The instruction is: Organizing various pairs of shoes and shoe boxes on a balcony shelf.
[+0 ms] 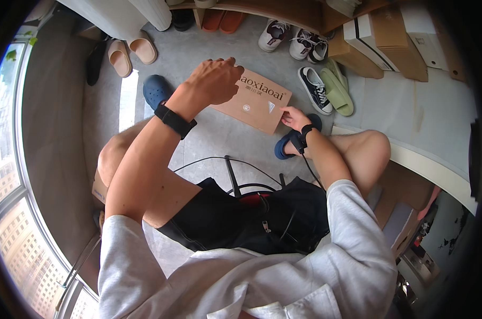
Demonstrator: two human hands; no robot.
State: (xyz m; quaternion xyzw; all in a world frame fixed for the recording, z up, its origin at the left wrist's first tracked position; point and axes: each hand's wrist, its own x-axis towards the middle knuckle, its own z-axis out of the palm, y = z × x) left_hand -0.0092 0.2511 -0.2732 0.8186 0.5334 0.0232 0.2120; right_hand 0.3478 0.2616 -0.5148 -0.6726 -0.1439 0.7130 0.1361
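Note:
A brown cardboard shoebox [253, 99] with dark printing on its lid lies on or just above the grey floor between my feet. My left hand [219, 81] is over its far left part, fingers bent and knuckles up; what the fingertips do is hidden behind the hand. At the box's right end is my right hand [294, 118], thumb and fingers at the edge, though a firm grip cannot be made out. Black straps circle both wrists, and a cable runs from the right one.
Beige slippers [119, 58] are at the far left. White sneakers [273, 36], a black canvas shoe [315, 90] and green slides [336, 91] are beyond and right of the box. Shoeboxes [396, 40] stand at the upper right. A thin cable crosses between my legs.

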